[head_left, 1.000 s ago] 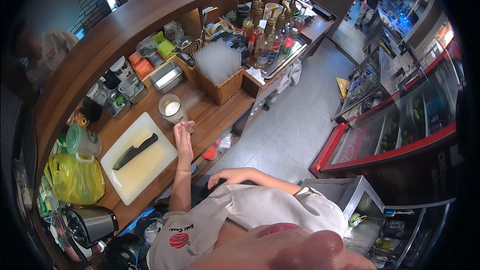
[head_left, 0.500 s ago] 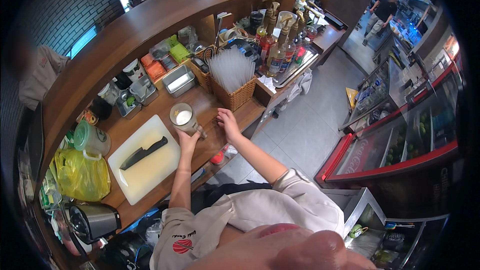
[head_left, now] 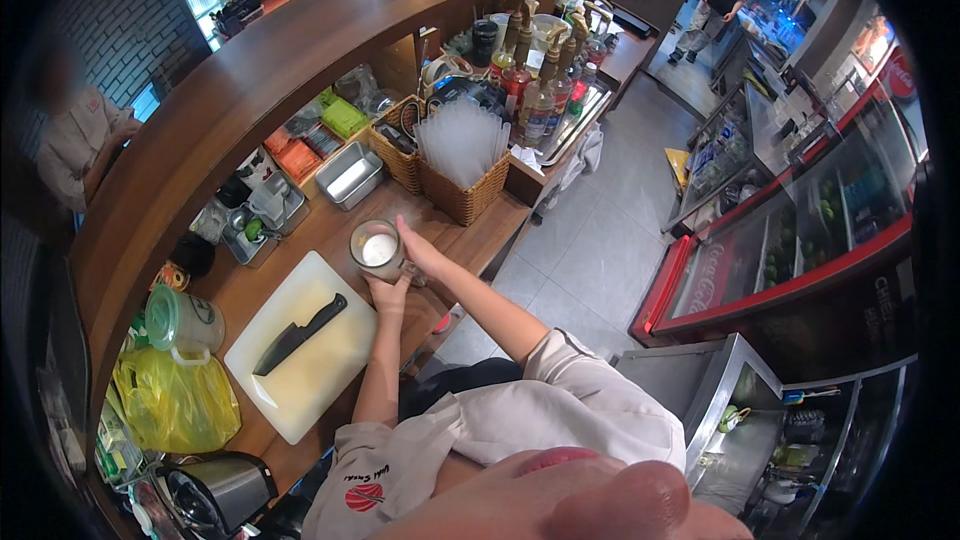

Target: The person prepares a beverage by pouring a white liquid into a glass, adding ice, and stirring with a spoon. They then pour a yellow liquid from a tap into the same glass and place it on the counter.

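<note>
Both hands wrapped round a clear glass tumbler (head_left: 377,250) with something white inside, held just above or resting on the brown wooden tabletop (head_left: 330,228) between the white plastic cutting board (head_left: 305,350) and the woven wicker basket of clear plastic sleeves (head_left: 462,165). Left hand (head_left: 388,292) cupped under and behind the tumbler, fingers closed on its lower wall; right hand (head_left: 420,252) closed round the side nearest the basket. Already filled to near the rim with a pale white content, possibly milk or foam, too small in this view to tell which. Upright, no lid or straw visible on it. Black-handled kitchen knife (head_left: 298,333) lying idle across the cutting board, nothing cut on the board. Green-lidded clear plastic jug (head_left: 183,320) and yellow plastic bag (head_left: 170,402) well apart at the left, untouched. Small steel tray (head_left: 348,176) and a row of glass syrup bottles with pumps (head_left: 540,90) beyond the basket, none in hand. By the look of it, filling done, glass in hand and gripped from both sides; left, judging from these things alone, any topping, covering or carrying away, with no sign of either begun.
</note>
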`<control>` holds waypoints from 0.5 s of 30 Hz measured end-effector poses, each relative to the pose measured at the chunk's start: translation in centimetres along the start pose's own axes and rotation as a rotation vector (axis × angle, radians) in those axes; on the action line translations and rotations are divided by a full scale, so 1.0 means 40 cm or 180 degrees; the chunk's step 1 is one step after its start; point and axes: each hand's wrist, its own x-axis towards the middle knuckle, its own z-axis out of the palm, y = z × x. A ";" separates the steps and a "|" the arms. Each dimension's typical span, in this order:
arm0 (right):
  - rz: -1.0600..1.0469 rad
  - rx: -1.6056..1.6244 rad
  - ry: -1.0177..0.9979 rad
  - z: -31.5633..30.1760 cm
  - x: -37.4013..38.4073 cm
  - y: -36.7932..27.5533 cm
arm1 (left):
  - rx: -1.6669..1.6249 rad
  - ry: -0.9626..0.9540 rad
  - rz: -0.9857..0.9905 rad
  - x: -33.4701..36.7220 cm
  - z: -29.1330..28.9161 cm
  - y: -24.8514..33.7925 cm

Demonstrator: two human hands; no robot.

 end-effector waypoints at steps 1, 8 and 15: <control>0.0228 -0.0205 0.0260 -0.002 -0.005 0.029 | -0.0169 -0.0209 0.0013 0.001 -0.020 -0.016; 0.0140 -0.0167 0.0402 -0.007 0.010 0.033 | -0.1517 -0.0428 -0.0229 -0.033 -0.045 0.136; -0.0224 -0.0454 0.0565 -0.007 0.041 0.050 | -0.1728 0.1703 -0.0640 0.032 0.046 0.107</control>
